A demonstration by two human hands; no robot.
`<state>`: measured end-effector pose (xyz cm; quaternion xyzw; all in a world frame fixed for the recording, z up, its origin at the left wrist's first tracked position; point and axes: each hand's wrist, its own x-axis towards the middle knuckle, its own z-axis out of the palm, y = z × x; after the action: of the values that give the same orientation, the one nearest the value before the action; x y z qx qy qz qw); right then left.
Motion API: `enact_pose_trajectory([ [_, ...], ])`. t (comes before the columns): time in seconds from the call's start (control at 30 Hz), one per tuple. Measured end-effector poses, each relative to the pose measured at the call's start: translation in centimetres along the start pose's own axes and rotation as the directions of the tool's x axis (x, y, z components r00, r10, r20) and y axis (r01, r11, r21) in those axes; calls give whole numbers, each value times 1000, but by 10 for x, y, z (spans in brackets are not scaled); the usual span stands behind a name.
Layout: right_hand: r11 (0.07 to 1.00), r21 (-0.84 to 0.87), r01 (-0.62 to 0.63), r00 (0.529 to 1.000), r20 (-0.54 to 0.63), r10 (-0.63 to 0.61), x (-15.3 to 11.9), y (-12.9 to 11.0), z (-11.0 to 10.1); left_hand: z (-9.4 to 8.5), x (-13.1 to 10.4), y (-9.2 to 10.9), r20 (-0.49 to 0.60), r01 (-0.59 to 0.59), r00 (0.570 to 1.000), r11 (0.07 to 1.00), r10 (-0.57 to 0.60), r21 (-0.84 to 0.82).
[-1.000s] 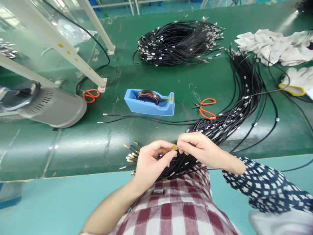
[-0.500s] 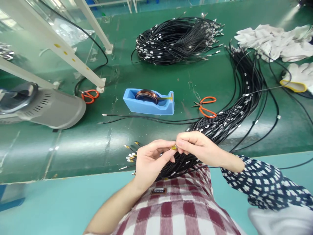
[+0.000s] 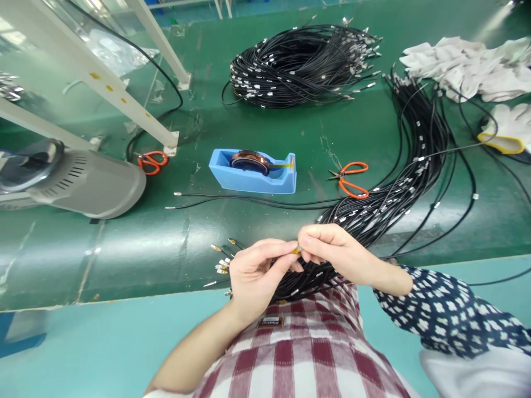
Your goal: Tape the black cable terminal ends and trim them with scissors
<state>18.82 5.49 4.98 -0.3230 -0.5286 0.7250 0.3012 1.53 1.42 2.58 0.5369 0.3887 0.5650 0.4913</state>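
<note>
Both hands meet over the front edge of the green table. My left hand (image 3: 259,271) pinches a small piece wrapped in yellow tape (image 3: 296,250) between thumb and fingertips. My right hand (image 3: 332,249) is closed on the other end of that same small piece, its fingertips touching the left ones. Under and behind the hands runs a thick bundle of black cables (image 3: 357,213) with white labels. Several cable ends with yellow tape (image 3: 223,265) stick out left of my left hand. Beyond the hands stands a blue tape dispenser (image 3: 257,181) holding a brown roll.
Orange-handled scissors (image 3: 348,179) lie right of the dispenser, another orange pair (image 3: 151,162) by a grey machine (image 3: 99,182) at the left. A coiled cable bundle (image 3: 286,83) lies at the back, white gloves (image 3: 468,66) at the back right. A white metal frame (image 3: 136,119) stands at the left.
The hands remain together, with the fingertips shifted very slightly around the yellow-taped piece. The view has moved a little; nothing else has visibly changed.
</note>
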Motion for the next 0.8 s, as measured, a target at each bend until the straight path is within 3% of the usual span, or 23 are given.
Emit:
enact_pose_trajectory([
  [0.37, 959, 227, -169, 983, -29, 180, 1, 2, 5, -10, 3, 0, 146, -353, 936, 865, 321, 356],
  [0.47, 934, 290, -210, 975, -8, 222, -2, -2, 7, -15, 6, 2, 245, -468, 884, 771, 399, 433],
  [0.6, 888, 352, -295, 952, 29, 304, -3, -3, 8, -24, 15, 3, 415, -636, 771, 597, 482, 488],
  [0.7, 861, 381, -337, 939, 67, 337, -4, 3, 7, -31, 19, -1, 536, -703, 708, 526, 459, 478],
  [0.8, 856, 394, -334, 940, 74, 332, -3, 12, 5, -37, 16, -5, 606, -683, 716, 527, 347, 506],
])
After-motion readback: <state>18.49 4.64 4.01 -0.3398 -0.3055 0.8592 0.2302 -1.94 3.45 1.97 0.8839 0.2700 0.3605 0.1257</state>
